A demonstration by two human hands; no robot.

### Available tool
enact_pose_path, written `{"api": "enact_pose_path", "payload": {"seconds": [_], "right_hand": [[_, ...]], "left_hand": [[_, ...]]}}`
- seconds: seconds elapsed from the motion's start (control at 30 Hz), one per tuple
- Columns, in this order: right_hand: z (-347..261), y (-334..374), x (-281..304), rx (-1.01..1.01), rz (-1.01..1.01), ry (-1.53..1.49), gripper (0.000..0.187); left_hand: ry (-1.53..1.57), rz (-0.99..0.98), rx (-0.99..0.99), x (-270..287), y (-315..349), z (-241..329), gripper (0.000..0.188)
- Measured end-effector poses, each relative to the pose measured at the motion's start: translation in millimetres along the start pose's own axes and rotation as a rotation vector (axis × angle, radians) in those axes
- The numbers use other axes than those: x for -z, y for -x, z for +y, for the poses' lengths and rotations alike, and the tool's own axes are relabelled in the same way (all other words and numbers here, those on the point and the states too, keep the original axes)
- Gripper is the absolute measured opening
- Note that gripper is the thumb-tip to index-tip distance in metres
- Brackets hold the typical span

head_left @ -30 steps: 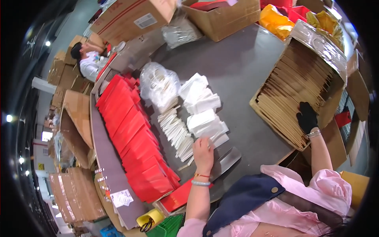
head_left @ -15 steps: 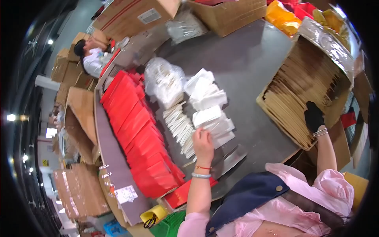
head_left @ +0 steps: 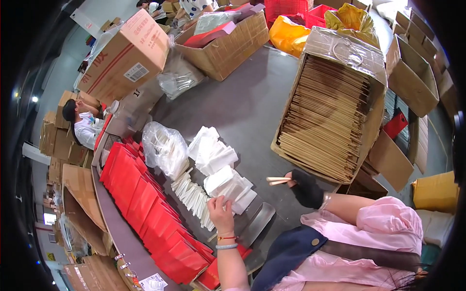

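My left hand point(head_left: 221, 213) rests on a stack of white paper sleeves point(head_left: 228, 186) lying on the grey table point(head_left: 242, 106), its fingers pinching the edge of the top sleeve. My right hand point(head_left: 305, 188), in a black glove, holds a pair of wooden chopsticks point(head_left: 277, 181) just outside the near corner of a big cardboard box point(head_left: 335, 111) packed with chopsticks. A row of narrow white wrappers point(head_left: 191, 196) lies left of my left hand. Beyond them stretches a long line of red envelopes point(head_left: 145, 203).
A clear plastic bag point(head_left: 165, 148) of white items sits behind the sleeves. Cardboard boxes point(head_left: 225, 41) line the far table edge, with yellow bags point(head_left: 289, 34) nearby. Another person point(head_left: 85, 123) in white sits at the left. Open boxes point(head_left: 412, 72) stand at the right.
My right hand has come out of the chopstick box toward me, now holding a pair of chopsticks. My left hand stays on the white sleeves.
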State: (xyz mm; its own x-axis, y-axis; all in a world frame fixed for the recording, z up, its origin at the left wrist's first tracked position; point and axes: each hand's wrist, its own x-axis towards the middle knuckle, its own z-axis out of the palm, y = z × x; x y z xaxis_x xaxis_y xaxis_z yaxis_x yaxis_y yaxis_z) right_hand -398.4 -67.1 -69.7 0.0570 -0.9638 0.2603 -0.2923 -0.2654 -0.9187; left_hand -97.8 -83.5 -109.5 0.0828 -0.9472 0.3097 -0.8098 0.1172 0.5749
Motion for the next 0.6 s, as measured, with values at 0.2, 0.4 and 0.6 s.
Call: {"api": "enact_pose_path", "payload": {"seconds": [0.2,0.4,0.6], "right_hand": [[48.0,3.0,-19.0,-0.184,-0.135,-0.020,0.012],[48.5,-17.8,-8.4,0.024,-0.229,0.056,0.013],[20.6,-31.4,-22.7,0.195,-0.672,0.264,0.016]], "left_hand": [[-0.035,0.041,-0.073,12.5,-0.9,8.7,0.018],[0.653,-0.244,0.519,46.3,46.9,40.6,0.013],[-0.064,-0.211,0.167,58.7,96.4,46.6,0.038]]}}
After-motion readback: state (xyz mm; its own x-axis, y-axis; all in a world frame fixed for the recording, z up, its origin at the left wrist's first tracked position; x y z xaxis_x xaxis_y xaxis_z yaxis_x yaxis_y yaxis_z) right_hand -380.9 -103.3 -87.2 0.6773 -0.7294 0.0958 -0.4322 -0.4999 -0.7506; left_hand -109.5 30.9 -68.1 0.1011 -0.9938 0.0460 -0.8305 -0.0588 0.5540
